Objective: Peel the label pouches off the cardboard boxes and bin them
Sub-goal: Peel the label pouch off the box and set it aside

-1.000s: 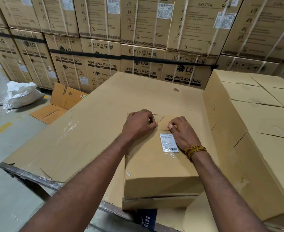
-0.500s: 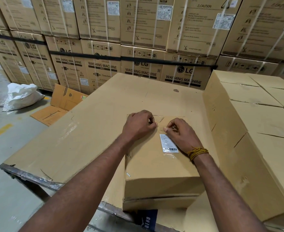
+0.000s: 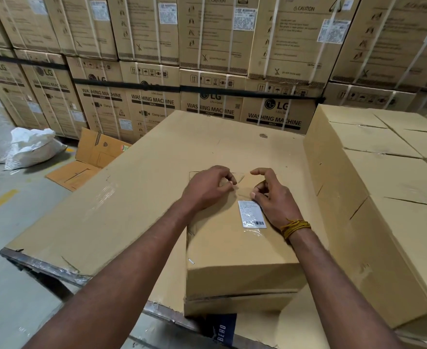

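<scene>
While left hand fingers pinch clear label pouch on cardboard box – right hand fingers pinch its near edge – surface's near edge.

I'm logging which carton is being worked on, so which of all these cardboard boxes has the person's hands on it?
The small plain box lying on the big flat carton, nearest the camera. Both hands, left and right, are at its top, by a white barcode label.

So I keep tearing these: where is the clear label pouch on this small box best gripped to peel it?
Probably at the far edge of the label pouch, where both hands work: the left hand and right hand have curled fingertips there. The film lies flat on the small box, so lift that edge and pull toward yourself.
</scene>
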`<state>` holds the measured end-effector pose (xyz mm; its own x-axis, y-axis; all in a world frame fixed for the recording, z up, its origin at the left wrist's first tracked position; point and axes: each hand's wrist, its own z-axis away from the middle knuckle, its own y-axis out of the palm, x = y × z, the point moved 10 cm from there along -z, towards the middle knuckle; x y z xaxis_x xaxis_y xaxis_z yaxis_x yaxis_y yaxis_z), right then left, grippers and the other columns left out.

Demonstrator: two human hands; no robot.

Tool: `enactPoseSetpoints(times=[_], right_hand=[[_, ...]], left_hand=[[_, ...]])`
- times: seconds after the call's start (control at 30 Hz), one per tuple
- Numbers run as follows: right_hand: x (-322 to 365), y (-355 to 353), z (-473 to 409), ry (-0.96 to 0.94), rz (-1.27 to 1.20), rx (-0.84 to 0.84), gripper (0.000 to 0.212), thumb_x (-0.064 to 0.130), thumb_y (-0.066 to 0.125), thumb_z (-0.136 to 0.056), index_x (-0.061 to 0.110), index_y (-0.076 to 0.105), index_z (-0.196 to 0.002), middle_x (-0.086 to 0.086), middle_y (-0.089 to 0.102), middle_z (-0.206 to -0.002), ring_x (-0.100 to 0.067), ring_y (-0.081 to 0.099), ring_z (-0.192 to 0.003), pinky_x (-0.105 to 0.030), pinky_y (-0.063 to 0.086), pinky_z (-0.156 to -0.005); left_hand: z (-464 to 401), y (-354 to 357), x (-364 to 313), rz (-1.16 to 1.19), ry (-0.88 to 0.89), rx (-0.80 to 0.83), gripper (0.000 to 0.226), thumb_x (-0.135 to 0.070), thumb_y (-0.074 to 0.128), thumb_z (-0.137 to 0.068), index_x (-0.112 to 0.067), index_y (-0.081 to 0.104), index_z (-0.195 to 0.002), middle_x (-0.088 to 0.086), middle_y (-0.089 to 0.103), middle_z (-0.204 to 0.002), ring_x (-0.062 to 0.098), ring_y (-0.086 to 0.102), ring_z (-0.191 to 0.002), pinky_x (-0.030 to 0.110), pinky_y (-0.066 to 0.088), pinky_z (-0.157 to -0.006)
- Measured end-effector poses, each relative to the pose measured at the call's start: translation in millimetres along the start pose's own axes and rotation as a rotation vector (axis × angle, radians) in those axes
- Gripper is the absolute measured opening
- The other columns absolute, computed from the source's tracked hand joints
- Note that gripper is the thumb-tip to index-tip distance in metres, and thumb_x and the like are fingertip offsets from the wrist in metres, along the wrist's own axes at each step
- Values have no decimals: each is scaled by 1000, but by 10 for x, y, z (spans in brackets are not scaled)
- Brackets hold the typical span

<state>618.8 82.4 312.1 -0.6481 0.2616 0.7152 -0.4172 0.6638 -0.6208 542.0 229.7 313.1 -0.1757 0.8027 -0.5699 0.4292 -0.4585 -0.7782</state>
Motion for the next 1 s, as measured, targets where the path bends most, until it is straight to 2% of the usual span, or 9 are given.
enactPoseSetpoints(times=[0.2,0.3,0.4,0.47,0.53,0.67,0.73,0.87,1.0], right_hand=[[31,-87,23,-29,-66,-58,45,6,55,-96,33,46,-131,1,60,-88,-10,60,-79,-10,44,-65],[5,-161,48,-23,-116,-102,48,8,55,-97,39,44,-132,3,59,-90,-9,62,-76,-15,47,-66],[33,-176,58,-35,-134,-114,51,11,55,-97,39,41,-138,4,57,-92,-11,63,-74,-17,49,-66],[58,-194,66,-47,-148,-129,54,12,56,-98,41,38,-140,2,56,-93,-12,63,-71,-15,49,-63],[86,-220,77,-71,-155,-154,57,12,56,-98,42,36,-142,1,57,-94,-14,61,-67,-14,49,-61],[126,-253,93,-109,-178,-191,61,11,56,-98,43,34,-145,-1,57,-94,-12,58,-64,-18,50,-61],[147,-277,99,-122,-195,-212,62,10,56,-98,42,34,-146,-1,57,-94,-11,59,-68,-17,50,-64],[146,-399,127,-125,-229,-314,60,8,56,-98,34,36,-147,0,56,-93,-1,54,-69,-16,48,-62],[130,-411,126,-111,-246,-325,58,7,56,-98,31,38,-147,5,54,-91,0,54,-68,-18,50,-60]], left_hand=[[74,-63,36,203,-59,-14,17,-33,54,-91,-34,70,-98,-13,70,-94,9,61,-87,39,50,-79],[122,-74,38,275,-72,-10,16,-37,58,-91,-32,70,-100,-16,71,-97,8,64,-91,45,52,-87],[221,32,2,320,-89,85,23,-47,63,-89,-34,69,-107,-23,70,-108,-4,63,-103,41,51,-98],[309,116,-57,346,-92,132,26,-49,65,-88,-33,70,-109,-22,69,-113,-6,62,-108,38,49,-102],[386,145,-134,331,-78,122,24,-50,66,-86,-33,71,-103,-19,69,-110,-1,63,-104,40,50,-99],[511,209,-293,356,-73,129,17,-52,63,-81,-37,66,-74,-13,71,-99,14,64,-91,46,47,-97],[559,241,-333,376,-88,127,21,-52,65,-81,-31,67,-77,-2,71,-91,24,65,-84,46,46,-96],[627,261,-364,471,-140,119,21,-40,67,-90,-19,70,-86,2,75,-84,12,64,-67,42,54,-79],[628,247,-349,511,-168,74,18,-37,65,-91,-20,70,-89,-1,75,-84,10,63,-68,47,55,-79]])
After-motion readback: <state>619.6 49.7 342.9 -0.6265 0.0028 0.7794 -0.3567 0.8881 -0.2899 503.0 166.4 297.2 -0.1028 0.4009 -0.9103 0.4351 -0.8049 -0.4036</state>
